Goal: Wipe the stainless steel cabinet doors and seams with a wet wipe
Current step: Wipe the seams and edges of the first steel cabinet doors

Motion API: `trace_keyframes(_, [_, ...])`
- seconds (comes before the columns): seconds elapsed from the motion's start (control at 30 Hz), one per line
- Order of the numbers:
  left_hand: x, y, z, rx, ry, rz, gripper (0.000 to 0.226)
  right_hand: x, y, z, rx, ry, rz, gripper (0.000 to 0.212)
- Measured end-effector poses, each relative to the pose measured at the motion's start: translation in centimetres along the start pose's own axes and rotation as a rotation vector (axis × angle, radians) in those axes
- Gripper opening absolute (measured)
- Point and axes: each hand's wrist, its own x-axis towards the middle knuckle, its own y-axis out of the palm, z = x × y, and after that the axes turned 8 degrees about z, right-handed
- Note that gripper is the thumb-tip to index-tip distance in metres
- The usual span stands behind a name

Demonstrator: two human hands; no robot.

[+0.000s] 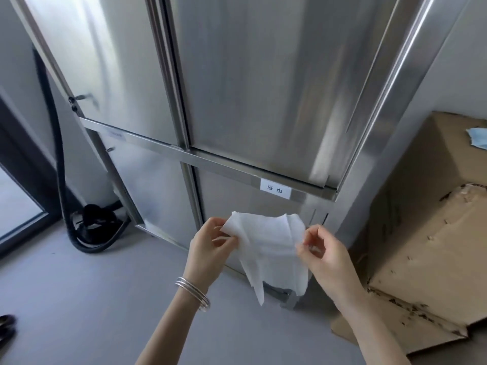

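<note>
A tall stainless steel cabinet point(250, 88) fills the upper middle of the head view, with two upper doors, two lower doors and a horizontal seam bar point(210, 160) carrying a white label point(275, 189). A white wet wipe point(271, 246) hangs spread out in front of the lower right door. My left hand point(208, 248) pinches its left edge; silver bangles sit on that wrist. My right hand point(326, 256) pinches its right edge. The wipe hangs in the air, apart from the steel.
A torn, flattened cardboard box point(421, 233) leans at the right of the cabinet, with a blue mask point(478, 137) on it. A black hose point(79, 206) coils on the grey floor at the left, beside a dark door frame. Dark shoes point(6, 327) show at the left edge.
</note>
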Motion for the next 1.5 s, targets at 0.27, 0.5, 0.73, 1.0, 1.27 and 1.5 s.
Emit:
trace_keyframes(0.27, [1.8,-3.5,-0.1,-0.195,0.021,0.171,0.016,1.9,7.1,2.2,0.002,-0.147,0.247,0.039])
trace_keyframes(0.5, [5.6,-8.1,0.8,-0.101,0.066,-0.032,0.016,8.2,11.4,3.3,-0.138,-0.287,0.147,0.021])
trace_keyframes(0.73, [11.8,-15.0,1.9,0.411,0.143,-0.217,0.015,18.0,15.5,4.7,-0.160,-0.407,0.013,0.022])
trace_keyframes(1.0, [17.9,-21.6,0.6,0.882,0.307,-0.296,0.016,27.4,20.2,8.6,-0.177,-0.535,-0.013,0.022])
trace_keyframes(1.27, [22.1,-29.7,3.1,1.239,0.408,-0.249,0.031,31.3,26.6,10.2,-0.332,-0.395,-0.012,0.028])
trace_keyframes(1.5, [25.0,-39.9,4.5,1.344,0.505,-0.126,0.034,31.5,34.6,14.0,-0.390,-0.186,-0.009,0.040])
